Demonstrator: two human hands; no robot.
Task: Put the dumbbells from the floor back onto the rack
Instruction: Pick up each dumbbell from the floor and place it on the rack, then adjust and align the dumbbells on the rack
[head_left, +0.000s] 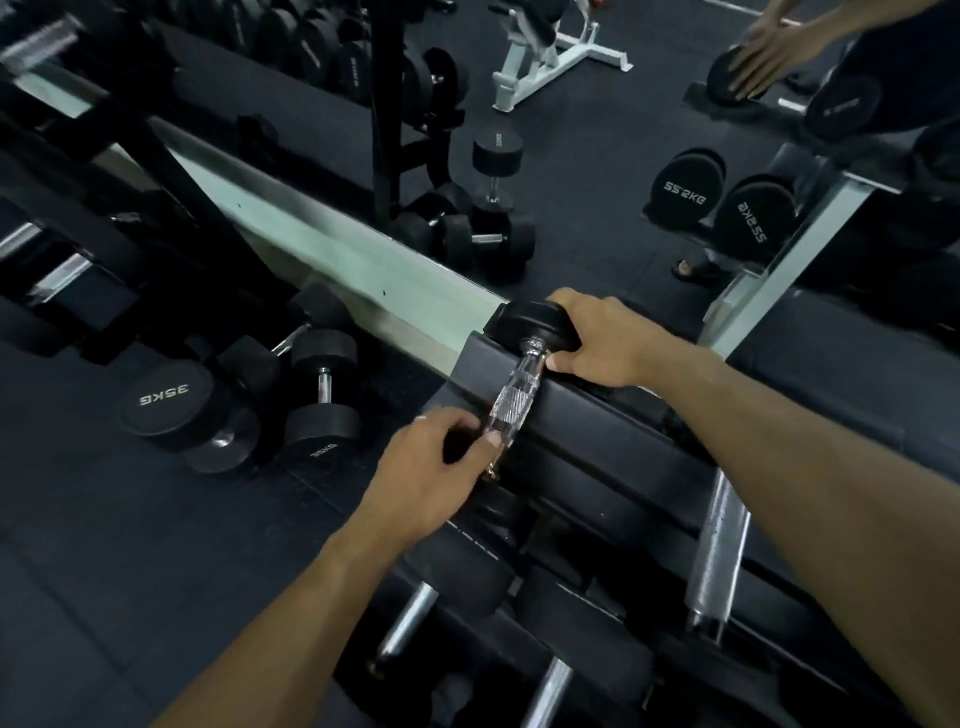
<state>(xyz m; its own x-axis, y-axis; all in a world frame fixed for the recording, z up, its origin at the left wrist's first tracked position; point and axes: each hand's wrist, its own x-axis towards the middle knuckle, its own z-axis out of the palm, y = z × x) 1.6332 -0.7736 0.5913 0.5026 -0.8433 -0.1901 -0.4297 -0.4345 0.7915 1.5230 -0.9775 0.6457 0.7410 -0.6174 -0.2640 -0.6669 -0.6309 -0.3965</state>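
- As I lean over the rack (613, 436), my L hand (426, 467) sits nearest me, fingers curled round the near end of a dumbbell (519, 395), thumb on its knurled chrome handle.
- The near head of that dumbbell is hidden under my L hand; can't tell how it sits.
- R hand (597, 343) is further up, wrapped over the far black head, thumb tucked under by the handle's neck.
- Dumbbell lies tilted across the rack's top padded rail, far head at the rail's far edge, next to the mirror.
- Below my arms, lower tiers of the rack hold more dumbbells w/ chrome handles showing.
- Left on the floor (104, 545): a cluster of loose dumbbells (249, 405), one head marked 35KG, one standing upright on its end, touching the others.
- Beyond, the mirror (597, 182) reflects floor dumbbells, a white bench frame (550, 57), two heads marked 22.5KG reversed, and my own hand top right.
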